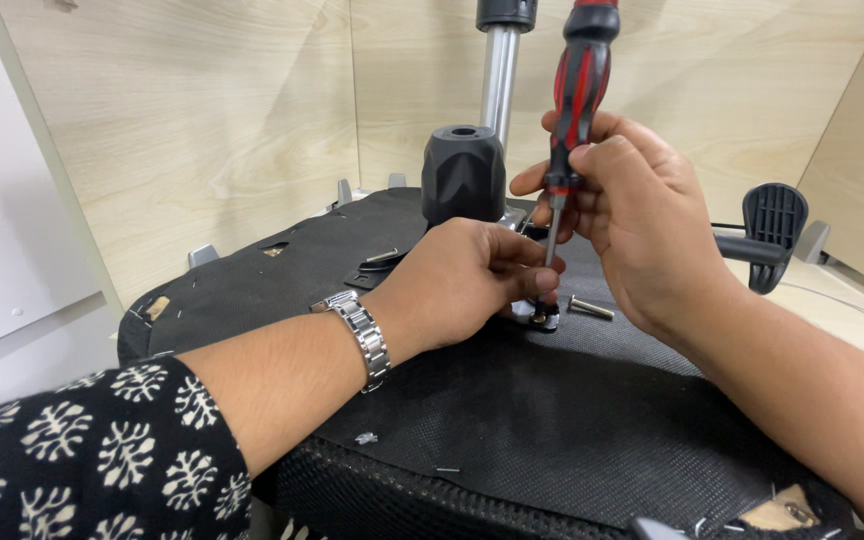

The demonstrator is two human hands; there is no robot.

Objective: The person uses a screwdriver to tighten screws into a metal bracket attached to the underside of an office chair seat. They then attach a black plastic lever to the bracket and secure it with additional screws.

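Head view: we hold screwdriver (574, 90) upright in right hand (632, 215), grip closed round red-black handle, tip down on screw at small metal bracket (537, 315). Left hand (462, 280) pinches bracket, fingers closed on it, likely to steady it under tip. Loose bolt (590, 308) lies just beside, within reach. All rests on black fabric underside of upturned chair seat (512, 420); black column cover (463, 172) and chrome post (498, 70) rise behind. Black lever (774, 228) at right. Pale wood panel walls (202, 120) around.

Screwdriver (577, 90) handle top cut off; tip hidden.
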